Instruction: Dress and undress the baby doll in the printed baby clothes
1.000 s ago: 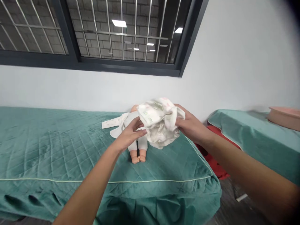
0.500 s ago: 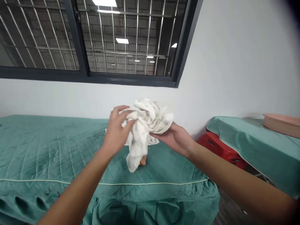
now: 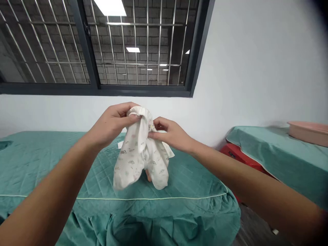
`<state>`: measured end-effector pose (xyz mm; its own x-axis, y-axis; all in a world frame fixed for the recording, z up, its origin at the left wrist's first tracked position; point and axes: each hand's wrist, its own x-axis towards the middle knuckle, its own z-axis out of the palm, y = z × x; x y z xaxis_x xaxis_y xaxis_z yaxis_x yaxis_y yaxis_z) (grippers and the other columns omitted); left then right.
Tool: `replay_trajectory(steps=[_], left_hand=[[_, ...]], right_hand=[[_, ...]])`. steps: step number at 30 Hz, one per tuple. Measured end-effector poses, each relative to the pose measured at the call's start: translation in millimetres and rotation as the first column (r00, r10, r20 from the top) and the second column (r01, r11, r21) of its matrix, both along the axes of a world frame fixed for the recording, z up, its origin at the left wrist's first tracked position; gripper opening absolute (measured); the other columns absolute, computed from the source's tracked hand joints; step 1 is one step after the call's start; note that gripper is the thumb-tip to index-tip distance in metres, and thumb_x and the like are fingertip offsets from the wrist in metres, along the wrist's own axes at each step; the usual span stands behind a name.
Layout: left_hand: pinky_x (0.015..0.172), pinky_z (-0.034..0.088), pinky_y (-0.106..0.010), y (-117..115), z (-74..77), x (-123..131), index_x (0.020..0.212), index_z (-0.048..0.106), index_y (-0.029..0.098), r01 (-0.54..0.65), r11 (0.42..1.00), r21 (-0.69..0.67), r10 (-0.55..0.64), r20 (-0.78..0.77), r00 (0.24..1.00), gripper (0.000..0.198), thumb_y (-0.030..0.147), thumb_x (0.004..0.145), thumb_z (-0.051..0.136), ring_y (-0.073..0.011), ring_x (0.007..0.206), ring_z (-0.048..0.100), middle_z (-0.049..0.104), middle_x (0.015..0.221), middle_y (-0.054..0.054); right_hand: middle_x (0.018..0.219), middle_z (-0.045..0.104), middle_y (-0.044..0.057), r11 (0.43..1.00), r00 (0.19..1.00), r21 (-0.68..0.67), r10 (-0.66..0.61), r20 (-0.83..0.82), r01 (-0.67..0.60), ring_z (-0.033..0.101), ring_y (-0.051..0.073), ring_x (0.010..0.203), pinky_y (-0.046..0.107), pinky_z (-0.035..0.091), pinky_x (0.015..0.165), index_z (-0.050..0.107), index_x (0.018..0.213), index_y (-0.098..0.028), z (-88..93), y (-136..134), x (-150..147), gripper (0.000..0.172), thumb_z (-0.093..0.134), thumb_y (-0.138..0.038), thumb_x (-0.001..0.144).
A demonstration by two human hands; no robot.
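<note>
I hold up a small white printed baby garment (image 3: 139, 160) over the green quilted bed (image 3: 51, 164). My left hand (image 3: 112, 121) pinches its top edge from the left. My right hand (image 3: 170, 133) grips the same top edge from the right. Two leg parts of the garment hang down. Behind the cloth a doll lies on the bed; only a bit of its foot (image 3: 148, 176) shows, the rest is hidden.
A barred window (image 3: 102, 44) runs along the white wall. To the right stands a second green-covered bed (image 3: 276, 153) with a pink basin (image 3: 309, 131) on it. A red crate (image 3: 241, 155) sits in the gap between the beds.
The bunched garment has been lifted off the doll and shaken out; it now hangs by its top edge. Both hands rose and came together at the top.
</note>
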<state>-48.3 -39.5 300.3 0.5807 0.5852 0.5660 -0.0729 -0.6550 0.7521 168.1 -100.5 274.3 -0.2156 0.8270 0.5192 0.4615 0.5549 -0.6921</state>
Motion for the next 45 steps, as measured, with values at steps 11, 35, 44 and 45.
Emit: replay_trajectory(steps=[11,35,44,45], left_hand=[[0.055,0.048,-0.024,-17.1,8.8,-16.2,0.093,0.072,0.016,0.039,0.983,-0.177,-0.079,-0.225,0.971,0.031,0.043,0.078,0.073,-0.0182,0.068,0.065,0.07,0.082,-0.005],[0.074,0.051,-0.025,51.4,-132.2,52.0,0.104,0.067,0.016,0.303,0.669,-0.679,-0.07,0.348,0.935,0.03,0.027,0.077,0.073,-0.0191,0.088,0.066,0.07,0.094,-0.005],[0.092,0.051,-0.037,38.9,-155.3,52.0,0.116,0.068,0.014,0.327,0.588,-0.74,-0.345,0.136,0.929,0.051,0.025,0.069,0.083,-0.027,0.102,0.068,0.072,0.114,-0.013],[0.092,0.052,-0.037,39.1,-155.3,51.2,0.117,0.067,0.014,0.318,0.606,-0.729,-0.283,0.177,0.943,0.051,0.027,0.07,0.083,-0.0271,0.101,0.068,0.072,0.113,-0.013]], right_hand=[[0.062,0.048,-0.007,0.977,0.981,-0.092,0.191,-0.004,-0.191,0.046,0.007,0.056,0.018,0.033,0.048,0.051,0.067,-0.018,49.7,5.2,-17.4,0.028,0.075,-0.031,0.072],[0.089,0.074,0.005,0.704,0.948,-0.636,0.214,-0.234,-0.316,0.068,0.017,0.079,0.025,0.054,0.067,0.072,0.097,-0.016,-91.6,46.8,33.6,0.043,0.079,-0.049,0.07],[0.095,0.074,0.007,0.838,0.761,-0.48,-0.129,-0.635,-0.259,0.07,0.02,0.091,0.03,0.057,0.081,0.067,0.104,-0.018,-102.0,61.2,33.4,0.042,0.064,-0.055,0.085],[0.096,0.074,0.007,0.804,0.781,-0.52,-0.117,-0.614,-0.288,0.07,0.02,0.092,0.03,0.057,0.081,0.067,0.106,-0.018,-104.6,57.7,33.7,0.043,0.066,-0.054,0.084]])
